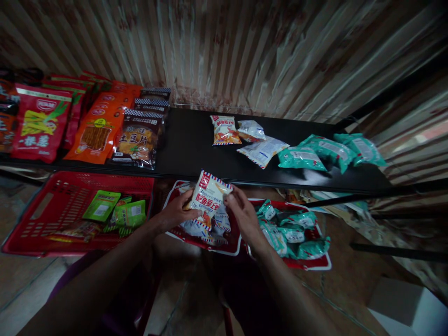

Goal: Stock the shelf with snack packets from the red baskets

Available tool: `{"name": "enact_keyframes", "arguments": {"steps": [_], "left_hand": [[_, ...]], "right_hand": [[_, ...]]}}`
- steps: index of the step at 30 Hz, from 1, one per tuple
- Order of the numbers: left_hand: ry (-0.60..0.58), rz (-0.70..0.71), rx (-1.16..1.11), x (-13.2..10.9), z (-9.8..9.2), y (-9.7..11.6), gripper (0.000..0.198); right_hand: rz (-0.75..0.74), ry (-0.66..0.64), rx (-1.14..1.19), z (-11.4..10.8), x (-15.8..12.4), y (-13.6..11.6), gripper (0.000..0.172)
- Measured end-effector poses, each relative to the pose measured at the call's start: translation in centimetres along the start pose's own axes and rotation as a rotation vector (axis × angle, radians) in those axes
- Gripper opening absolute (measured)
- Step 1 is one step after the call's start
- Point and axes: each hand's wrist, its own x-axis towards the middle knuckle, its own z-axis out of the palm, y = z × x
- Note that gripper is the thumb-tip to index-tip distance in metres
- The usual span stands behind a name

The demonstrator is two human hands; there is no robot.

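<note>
Between my two hands is a white snack bag (210, 198) with red lettering and a striped edge, its printed front facing up. My left hand (180, 207) grips its left side, thumb in front. On its right edge, my right hand (241, 212) has its fingers closed. Beneath the bag stands a red basket (231, 249) holding several matching white bags (198, 229). On the black shelf (189, 135) ahead lie a similar bag face up (225, 130) and two more white bags, one of them a bag with its back showing (264, 150).
Several teal bags (303, 157) lie at the shelf's right. Upright red, orange and dark snack packs (136, 140) fill its left end. A red basket (21, 233) with green packs is at left; another basket (324, 261) with teal bags is at right. Black metal bars (402, 252) cross the right side.
</note>
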Motion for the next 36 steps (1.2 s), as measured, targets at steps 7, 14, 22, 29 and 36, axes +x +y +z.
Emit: {"name": "enact_keyframes", "arguments": {"steps": [7, 14, 22, 29, 36], "left_hand": [[-0.183, -0.013, 0.072, 0.3, 0.2, -2.0, 0.057], [-0.217, -0.030, 0.149, 0.2, 0.2, -2.3, 0.054], [-0.216, -0.063, 0.189, 0.1, 0.4, -2.5, 0.039], [-0.175, -0.064, 0.176, 0.3, 0.7, -1.7, 0.036], [-0.216, -0.096, 0.095, -0.6, 0.6, 0.3, 0.037]], "right_hand": [[0.010, 0.014, -0.022, -1.1, 0.6, 0.1, 0.041], [0.004, 0.118, -0.014, -1.0, 0.6, 0.9, 0.026], [0.027, 0.262, 0.021, -0.9, 0.6, 0.3, 0.029], [0.053, 0.332, 0.165, -1.4, 1.4, -0.1, 0.026], [0.067, 0.273, 0.186, -2.1, 1.5, -0.5, 0.025]]}}
